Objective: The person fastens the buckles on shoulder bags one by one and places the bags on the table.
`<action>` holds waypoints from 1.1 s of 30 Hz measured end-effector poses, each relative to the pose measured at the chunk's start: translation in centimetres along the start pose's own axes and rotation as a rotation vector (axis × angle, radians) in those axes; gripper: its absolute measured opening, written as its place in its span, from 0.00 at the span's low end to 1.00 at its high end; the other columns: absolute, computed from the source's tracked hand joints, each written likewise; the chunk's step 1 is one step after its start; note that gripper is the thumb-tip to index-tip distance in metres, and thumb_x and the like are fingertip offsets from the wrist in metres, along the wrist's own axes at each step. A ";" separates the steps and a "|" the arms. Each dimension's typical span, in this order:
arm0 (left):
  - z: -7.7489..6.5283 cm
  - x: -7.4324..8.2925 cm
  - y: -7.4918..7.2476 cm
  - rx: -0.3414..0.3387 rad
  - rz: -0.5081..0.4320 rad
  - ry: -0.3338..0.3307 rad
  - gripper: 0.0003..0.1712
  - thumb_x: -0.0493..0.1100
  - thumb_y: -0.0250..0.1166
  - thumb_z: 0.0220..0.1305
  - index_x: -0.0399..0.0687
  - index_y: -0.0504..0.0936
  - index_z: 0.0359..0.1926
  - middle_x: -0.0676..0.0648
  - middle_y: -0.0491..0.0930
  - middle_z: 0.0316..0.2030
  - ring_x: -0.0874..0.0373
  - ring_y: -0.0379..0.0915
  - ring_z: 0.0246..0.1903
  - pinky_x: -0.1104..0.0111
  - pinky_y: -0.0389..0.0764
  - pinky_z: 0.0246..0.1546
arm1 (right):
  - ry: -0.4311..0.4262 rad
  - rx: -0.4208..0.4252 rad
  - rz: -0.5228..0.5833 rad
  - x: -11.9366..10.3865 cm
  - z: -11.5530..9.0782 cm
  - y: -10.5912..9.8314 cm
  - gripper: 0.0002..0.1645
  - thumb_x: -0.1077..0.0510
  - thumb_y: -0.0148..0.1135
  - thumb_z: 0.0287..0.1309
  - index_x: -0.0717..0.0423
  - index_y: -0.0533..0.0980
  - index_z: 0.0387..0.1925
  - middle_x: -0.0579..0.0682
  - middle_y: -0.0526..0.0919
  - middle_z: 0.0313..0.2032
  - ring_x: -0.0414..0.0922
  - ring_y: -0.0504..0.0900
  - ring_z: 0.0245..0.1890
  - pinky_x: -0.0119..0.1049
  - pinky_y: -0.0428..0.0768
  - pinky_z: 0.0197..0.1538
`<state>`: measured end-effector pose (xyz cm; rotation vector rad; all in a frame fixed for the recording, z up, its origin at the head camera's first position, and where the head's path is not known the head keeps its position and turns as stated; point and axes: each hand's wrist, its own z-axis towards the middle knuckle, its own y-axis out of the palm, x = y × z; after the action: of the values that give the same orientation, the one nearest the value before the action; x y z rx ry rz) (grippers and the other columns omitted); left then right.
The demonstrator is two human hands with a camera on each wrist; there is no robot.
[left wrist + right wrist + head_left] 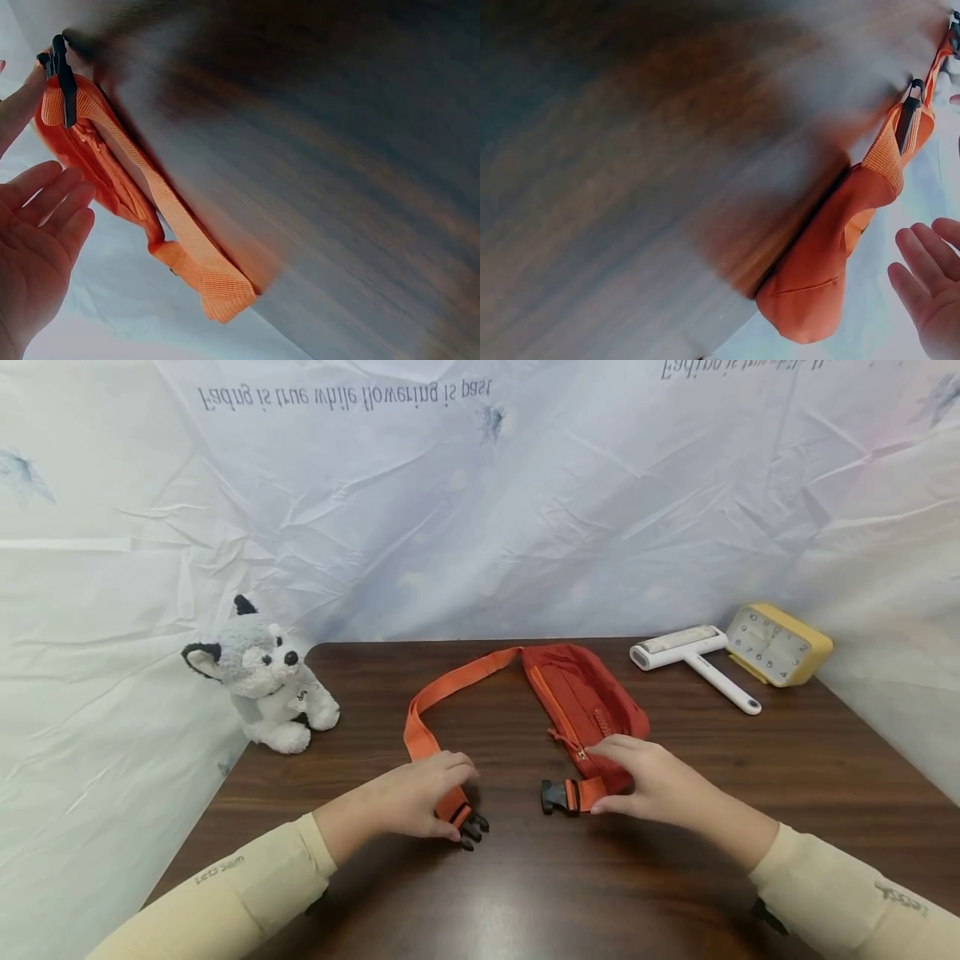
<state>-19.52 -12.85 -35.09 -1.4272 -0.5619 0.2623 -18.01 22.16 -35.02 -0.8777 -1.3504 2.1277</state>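
A red waist bag (pixel 577 697) lies on the table, its orange strap (pixel 450 683) curving away to the left. The strap ends in the black pronged buckle half (pixel 472 830); the matching socket half (pixel 558 797) sits at the bag's near corner. My left hand (pixel 416 793) is over the strap end, thumb right by the prongs. In the left wrist view, the fingers (pixel 56 199) are spread and loosely straight beside the strap. My right hand (pixel 652 781) hovers at the bag's lower corner, thumb near the socket's short webbing. Relaxed, parted fingers (pixel 922 255) show in the right wrist view.
At the left table edge sits a grey and white plush dog (pixel 273 681). A white lint roller (pixel 697 660) lies at the back right, against a yellow alarm clock (pixel 780 643). Printed cloth (pixel 480 527) hangs behind the dark wooden table (pixel 495 902).
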 end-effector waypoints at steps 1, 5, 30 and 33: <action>0.0 0.0 0.0 -0.006 -0.006 -0.004 0.39 0.54 0.74 0.48 0.41 0.70 0.57 0.48 0.69 0.53 0.58 0.66 0.52 0.67 0.72 0.50 | 0.004 -0.014 0.003 0.0 0.1 0.0 0.39 0.43 0.76 0.39 0.59 0.76 0.51 0.50 0.78 0.47 0.44 0.76 0.48 0.44 0.77 0.47; 0.0 0.1 -0.1 -0.028 -0.027 -0.009 0.39 0.54 0.75 0.47 0.42 0.70 0.57 0.49 0.70 0.52 0.59 0.66 0.51 0.67 0.72 0.49 | 0.013 -0.059 0.005 -0.1 0.3 0.1 0.36 0.46 0.76 0.41 0.59 0.76 0.51 0.50 0.78 0.47 0.45 0.76 0.48 0.44 0.77 0.47; 0.3 0.0 0.5 -0.123 -0.049 -0.013 0.27 0.42 0.75 0.48 0.44 0.74 0.49 0.53 0.71 0.43 0.63 0.68 0.43 0.71 0.73 0.45 | -0.065 -0.149 -0.047 -1.1 1.1 1.4 0.33 0.44 0.76 0.40 0.58 0.77 0.47 0.47 0.77 0.43 0.40 0.75 0.42 0.39 0.77 0.44; 0.4 0.0 0.6 -0.126 -0.054 -0.002 0.26 0.42 0.75 0.48 0.44 0.75 0.48 0.54 0.71 0.42 0.63 0.68 0.41 0.72 0.73 0.44 | -0.071 -0.147 -0.030 -1.0 1.1 1.6 0.32 0.45 0.76 0.41 0.58 0.77 0.46 0.46 0.77 0.42 0.39 0.75 0.41 0.38 0.77 0.44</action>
<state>-19.61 -12.45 -35.66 -1.5306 -0.6268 0.1875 -18.18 20.15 -35.88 -0.8393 -1.5624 2.0758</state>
